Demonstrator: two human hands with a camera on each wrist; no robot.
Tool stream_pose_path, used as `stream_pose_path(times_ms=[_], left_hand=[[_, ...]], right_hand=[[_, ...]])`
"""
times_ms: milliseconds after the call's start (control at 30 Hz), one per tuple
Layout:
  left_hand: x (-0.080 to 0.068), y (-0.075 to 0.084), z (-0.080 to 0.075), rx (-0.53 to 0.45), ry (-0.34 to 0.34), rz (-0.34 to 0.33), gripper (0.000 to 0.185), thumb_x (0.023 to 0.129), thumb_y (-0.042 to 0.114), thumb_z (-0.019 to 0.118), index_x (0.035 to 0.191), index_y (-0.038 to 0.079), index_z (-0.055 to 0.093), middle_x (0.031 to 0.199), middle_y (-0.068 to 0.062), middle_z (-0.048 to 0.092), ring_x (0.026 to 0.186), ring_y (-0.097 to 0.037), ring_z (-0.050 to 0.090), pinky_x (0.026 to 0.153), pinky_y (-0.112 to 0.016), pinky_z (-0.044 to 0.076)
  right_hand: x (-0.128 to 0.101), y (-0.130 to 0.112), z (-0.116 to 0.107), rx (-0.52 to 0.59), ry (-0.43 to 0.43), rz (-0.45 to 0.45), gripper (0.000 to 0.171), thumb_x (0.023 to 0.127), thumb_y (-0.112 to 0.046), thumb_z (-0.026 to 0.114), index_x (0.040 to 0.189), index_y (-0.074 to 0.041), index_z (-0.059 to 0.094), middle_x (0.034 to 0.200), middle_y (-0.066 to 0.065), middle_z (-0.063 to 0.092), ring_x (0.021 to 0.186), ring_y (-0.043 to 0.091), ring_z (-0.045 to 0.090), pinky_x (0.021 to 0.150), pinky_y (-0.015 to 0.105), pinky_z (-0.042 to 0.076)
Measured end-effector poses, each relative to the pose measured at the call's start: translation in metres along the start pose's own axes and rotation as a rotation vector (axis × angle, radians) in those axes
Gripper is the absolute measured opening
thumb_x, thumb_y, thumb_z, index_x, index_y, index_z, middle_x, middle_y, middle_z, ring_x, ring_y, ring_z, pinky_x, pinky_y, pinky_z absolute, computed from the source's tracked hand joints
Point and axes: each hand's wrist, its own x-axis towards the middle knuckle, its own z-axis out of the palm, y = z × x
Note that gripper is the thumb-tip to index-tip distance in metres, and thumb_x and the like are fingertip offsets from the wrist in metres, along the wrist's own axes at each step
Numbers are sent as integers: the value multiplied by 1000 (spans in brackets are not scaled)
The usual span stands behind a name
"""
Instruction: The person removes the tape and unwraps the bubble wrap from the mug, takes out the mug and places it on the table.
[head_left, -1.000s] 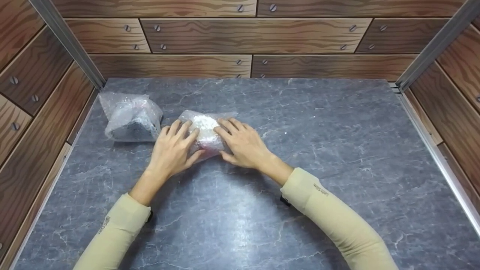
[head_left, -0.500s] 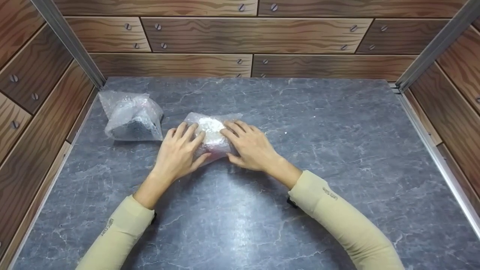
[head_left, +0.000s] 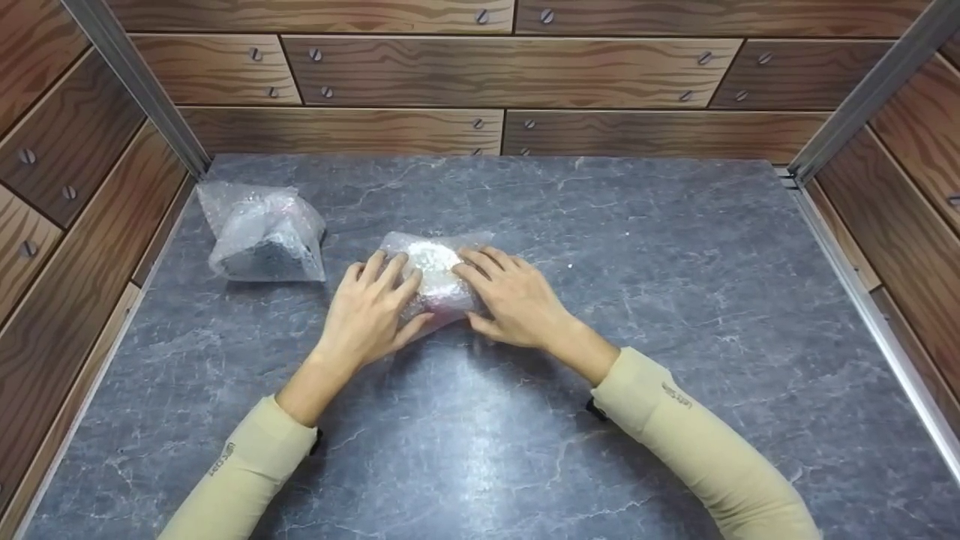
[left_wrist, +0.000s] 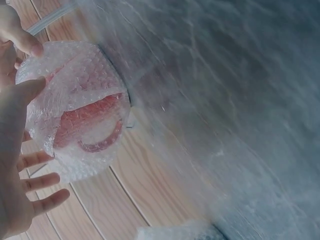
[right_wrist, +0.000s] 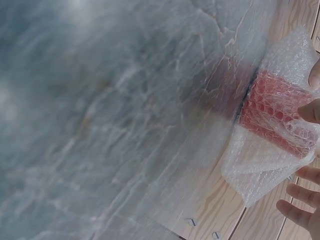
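Observation:
In the head view a bubble-wrapped bundle [head_left: 436,264] lies on the table between both hands. Through the wrap a red mug [left_wrist: 90,120] shows in the left wrist view, its curved handle faintly visible. My left hand [head_left: 367,309] holds the bundle's left end, thumb at the near side and fingers spread over the top. From the opposite end my right hand [head_left: 523,301] holds it in the same way. A loose corner of bubble wrap [right_wrist: 252,182] sticks out beside the red part in the right wrist view.
Toward the back left stands another bubble-wrapped bundle [head_left: 270,232] with a dark, flat near side. The grey marbled table [head_left: 675,300] ends at wood-patterned walls [head_left: 510,71] at the back and sides. A metal rail [head_left: 892,337] runs along the right edge.
Both hands and the wrapped mug have slid together to the right and slightly toward the person. The other bundle has stayed in place.

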Motion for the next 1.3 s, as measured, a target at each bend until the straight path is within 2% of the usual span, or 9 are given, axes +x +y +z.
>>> stream_pose_path(times_ms=[367,633,1300], left_hand=[[2,9,-2,10,11,11,63,92,68,66,126,15,68,135,-10,68,122,-33,65,89,-46,58],[5,18,-4,9,9,5,62,92,69,65,126,17,68,135,-9,68,123,-33,65,88,-46,58],[12,36,-3,5,43,16,61,92,70,65,125,19,69,135,-7,69,124,-32,66,88,-45,60]], right_hand=[[-10,4,-3,0,-8,9,67,93,-44,73,149,-14,52,160,11,52,143,37,56,116,52,52],[-18,7,-5,5,27,-4,67,90,-40,77,147,-13,54,157,13,55,140,38,58,115,52,52],[-38,17,-10,0,47,2,65,89,-38,78,144,-12,57,154,13,59,139,38,59,115,52,52]])
